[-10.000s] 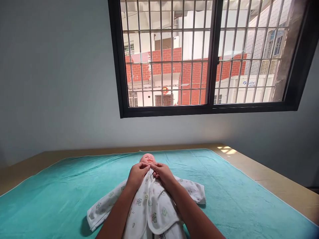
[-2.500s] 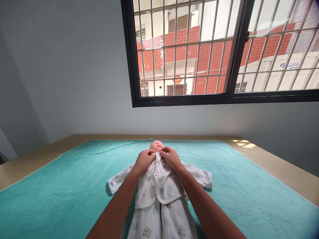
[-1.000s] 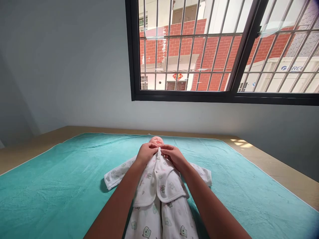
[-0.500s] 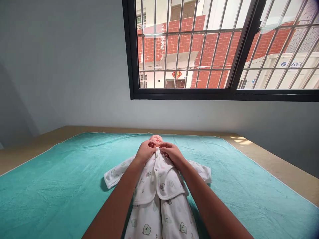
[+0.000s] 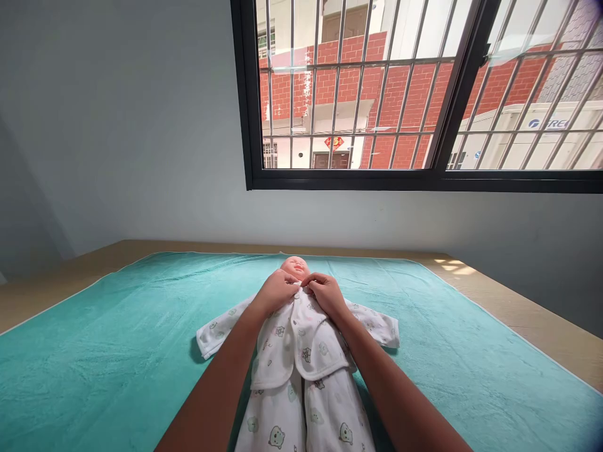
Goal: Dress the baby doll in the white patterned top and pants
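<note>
A baby doll (image 5: 295, 266) lies on its back, head toward the wall, dressed in a white printed jacket (image 5: 308, 339) and matching trousers (image 5: 332, 408). Both jacket sleeves stretch out to the sides. At the neck, my left hand (image 5: 277, 290) has its fingers closed on one side of the jacket collar. My right hand (image 5: 325, 292) pinches the collar's other side, close to the left fingertips. Below the hands the jacket front hangs apart at its lower hem. My fingers hide most of the collar.
A turquoise towel (image 5: 132, 351) covers most of the wooden table (image 5: 541, 314) under the doll. Behind it rises a grey wall (image 5: 141, 125) with a barred, black-framed window (image 5: 343, 180).
Both hands have come down slightly from the doll's chin to the collar, and the fingertips are nearer each other. More of the doll's head shows now.
</note>
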Demonstrator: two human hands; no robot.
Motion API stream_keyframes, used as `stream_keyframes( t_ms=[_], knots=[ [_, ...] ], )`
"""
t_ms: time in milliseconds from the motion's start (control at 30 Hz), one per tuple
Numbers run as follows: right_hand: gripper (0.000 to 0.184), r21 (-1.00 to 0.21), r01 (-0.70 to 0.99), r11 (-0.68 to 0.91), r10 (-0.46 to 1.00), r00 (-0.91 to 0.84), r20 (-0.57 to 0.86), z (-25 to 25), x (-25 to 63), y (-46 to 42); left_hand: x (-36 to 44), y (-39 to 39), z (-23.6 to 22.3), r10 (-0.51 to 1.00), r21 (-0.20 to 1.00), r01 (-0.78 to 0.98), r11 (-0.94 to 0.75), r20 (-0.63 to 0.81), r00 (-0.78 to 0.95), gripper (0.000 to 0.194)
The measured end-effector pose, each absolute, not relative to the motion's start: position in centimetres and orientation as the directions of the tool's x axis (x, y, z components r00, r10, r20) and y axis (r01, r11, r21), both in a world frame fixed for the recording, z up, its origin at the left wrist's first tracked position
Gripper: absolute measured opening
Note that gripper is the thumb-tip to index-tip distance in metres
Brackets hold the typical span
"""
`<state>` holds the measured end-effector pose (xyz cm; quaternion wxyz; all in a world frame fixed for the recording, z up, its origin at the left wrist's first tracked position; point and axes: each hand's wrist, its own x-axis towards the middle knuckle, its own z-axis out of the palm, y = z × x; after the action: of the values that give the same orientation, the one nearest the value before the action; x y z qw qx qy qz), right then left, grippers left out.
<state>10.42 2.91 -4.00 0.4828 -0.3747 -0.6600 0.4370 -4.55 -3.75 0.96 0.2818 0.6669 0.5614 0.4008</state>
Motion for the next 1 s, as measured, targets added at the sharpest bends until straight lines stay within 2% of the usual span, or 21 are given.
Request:
stream_keyframes(
  t_ms=[133, 333, 467, 833, 1000],
  knots=[
    [0.025, -0.883, 0.129, 0.451, 0.88, -0.232, 0.416, -4.0, 10.5, 2.6, -4.8, -3.7, 0.7, 0.979, 0.812, 0.553, -0.187, 0.2, 0.038, 0.019],
    [0.028, -0.805, 0.129, 0.579, 0.803, -0.261, 0.536, -4.4, 10.4, 2.8, -5.1, -2.7, -0.2, 0.963, 0.761, 0.64, -0.104, 0.237, -0.126, 0.021],
    [0.029, -0.739, 0.131, 0.661, 0.738, -0.289, 0.609, -4.8, 10.4, 3.1, -5.2, -2.2, -0.7, 0.961, 0.734, 0.669, -0.121, 0.257, -0.107, 0.022],
    [0.034, -0.653, 0.123, 0.747, 0.644, -0.376, 0.666, -5.1, 10.8, 3.5, -5.7, -2.4, -0.6, 0.959, 0.695, 0.704, -0.148, 0.274, -0.069, 0.035],
    [0.039, -0.606, 0.195, 0.771, 0.629, -0.374, 0.681, -5.3, 10.6, 3.7, -5.9, -2.8, -0.2, 0.966, 0.704, 0.698, -0.134, 0.249, -0.065, 0.032]
  ],
)
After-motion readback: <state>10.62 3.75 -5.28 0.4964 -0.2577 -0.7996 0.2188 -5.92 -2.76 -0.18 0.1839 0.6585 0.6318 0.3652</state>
